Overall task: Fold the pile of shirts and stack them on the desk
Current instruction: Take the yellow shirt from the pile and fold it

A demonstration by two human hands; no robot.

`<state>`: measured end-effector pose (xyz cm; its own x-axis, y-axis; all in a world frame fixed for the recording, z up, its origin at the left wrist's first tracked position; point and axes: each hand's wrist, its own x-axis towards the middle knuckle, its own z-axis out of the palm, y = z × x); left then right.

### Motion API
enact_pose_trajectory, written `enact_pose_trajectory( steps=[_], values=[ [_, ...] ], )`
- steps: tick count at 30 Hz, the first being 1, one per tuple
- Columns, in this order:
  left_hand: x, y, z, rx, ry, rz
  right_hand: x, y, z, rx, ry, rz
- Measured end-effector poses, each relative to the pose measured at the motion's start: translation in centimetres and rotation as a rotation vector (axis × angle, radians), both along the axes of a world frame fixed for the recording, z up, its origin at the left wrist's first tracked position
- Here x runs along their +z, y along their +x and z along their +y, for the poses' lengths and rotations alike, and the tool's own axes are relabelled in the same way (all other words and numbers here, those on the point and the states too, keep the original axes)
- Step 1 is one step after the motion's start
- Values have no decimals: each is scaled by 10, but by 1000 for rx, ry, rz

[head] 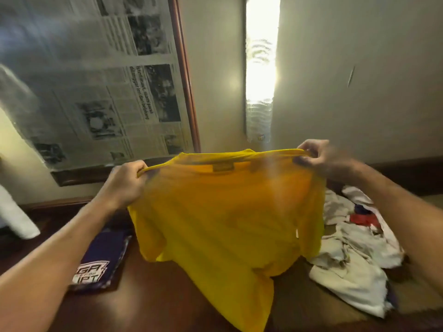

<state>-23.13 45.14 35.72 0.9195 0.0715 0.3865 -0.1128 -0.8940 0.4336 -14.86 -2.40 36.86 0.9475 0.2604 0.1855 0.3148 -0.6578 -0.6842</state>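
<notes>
A yellow T-shirt [227, 221] hangs spread out in the air above the dark wooden desk [153, 298]. My left hand [124, 183] pinches its left shoulder and my right hand [318, 156] pinches its right shoulder, both near the collar. The shirt's hem drapes down onto the desk at the front. A folded purple shirt [98, 259] with white lettering lies flat on the desk to the left. A loose pile of white, beige, red and blue shirts [354, 250] lies on the right.
A mirror covered with newspaper [96, 87] in a wooden frame stands behind the desk at the left. A narrow bright window [261, 68] sits in the pale wall ahead. Something white [14, 212] leans at the far left edge.
</notes>
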Motion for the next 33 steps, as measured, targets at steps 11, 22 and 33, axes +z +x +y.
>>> enact_pose_trajectory(
  steps=[11, 22, 33],
  values=[
    [52, -75, 18, -120, -86, 64, 38, -71, -10, -145, 116, -258],
    [100, -205, 5, -106, -232, -91, 95, -175, -49, -150, 94, -492],
    [118, -333, -40, -23, -171, -212, 115, -288, -88, -48, 114, -190]
  ],
)
